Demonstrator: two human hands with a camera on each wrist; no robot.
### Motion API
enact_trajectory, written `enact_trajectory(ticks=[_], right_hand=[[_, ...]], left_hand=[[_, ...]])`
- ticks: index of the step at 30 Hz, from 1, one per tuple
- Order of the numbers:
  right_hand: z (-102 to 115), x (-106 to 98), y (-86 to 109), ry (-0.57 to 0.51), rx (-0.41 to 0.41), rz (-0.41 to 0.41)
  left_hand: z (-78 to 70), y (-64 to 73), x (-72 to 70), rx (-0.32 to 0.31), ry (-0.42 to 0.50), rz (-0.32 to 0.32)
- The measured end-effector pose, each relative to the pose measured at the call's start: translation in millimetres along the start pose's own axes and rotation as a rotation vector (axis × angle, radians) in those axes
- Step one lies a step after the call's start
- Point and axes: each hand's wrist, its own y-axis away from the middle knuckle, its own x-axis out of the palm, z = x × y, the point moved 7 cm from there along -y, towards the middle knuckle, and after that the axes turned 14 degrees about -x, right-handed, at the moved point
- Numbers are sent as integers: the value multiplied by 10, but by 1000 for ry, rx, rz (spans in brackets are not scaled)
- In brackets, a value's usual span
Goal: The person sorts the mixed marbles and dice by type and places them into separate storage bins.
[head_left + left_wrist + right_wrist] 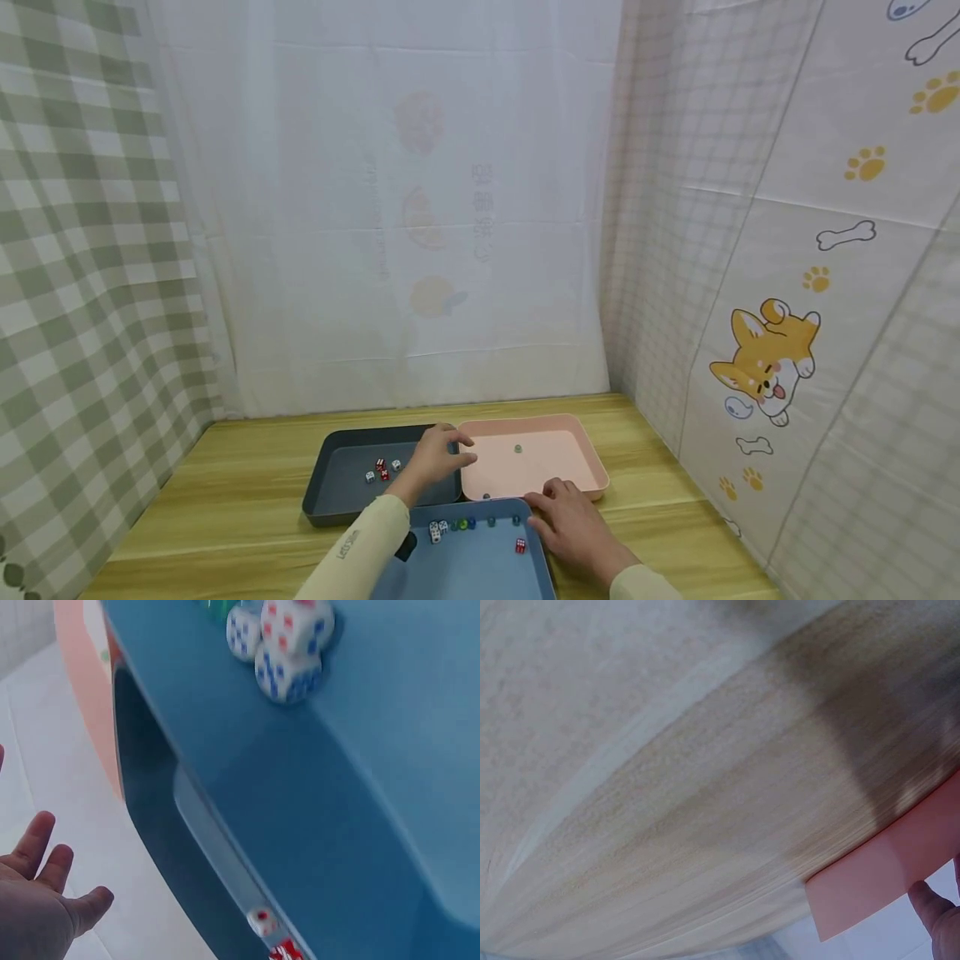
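My left hand (433,457) hovers over the dark grey tray (318,483), beside the pink tray (592,467), its fingers spread and holding nothing. In the left wrist view those fingers (56,870) are apart. My right hand (573,525) rests around the corner between the blue tray (472,575) and the pink tray, fingers loosely bent; in the right wrist view a finger (928,904) is at the pink rim. The blue tray holds white dice (435,533), a red die (521,546) and several green and blue marbles (462,524). Two marbles, one greenish (517,448), are in the pink tray.
Red dice (384,474) and white dice (370,477) lie in the dark grey tray. The three trays stand close together on a wood-grain table (195,517). White curtain (337,333) hangs behind, with checked cloth (97,292) at left and printed cloth (847,350) at right.
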Motion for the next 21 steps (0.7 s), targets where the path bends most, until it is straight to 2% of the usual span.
enact_trajectory(ticks=[4, 11, 17, 21], right_hand=[[-1, 8, -4, 6, 9, 7], [2, -4, -2, 29, -12, -19], [26, -20, 4, 69, -49, -54], [38, -24, 10, 81, -64, -68]], left_hand=[[-96, 93, 151, 24, 4, 51], [-146, 228, 428, 43, 13, 111], [-192, 321, 640, 83, -112, 125], [-227, 381, 758, 147, -217, 132]])
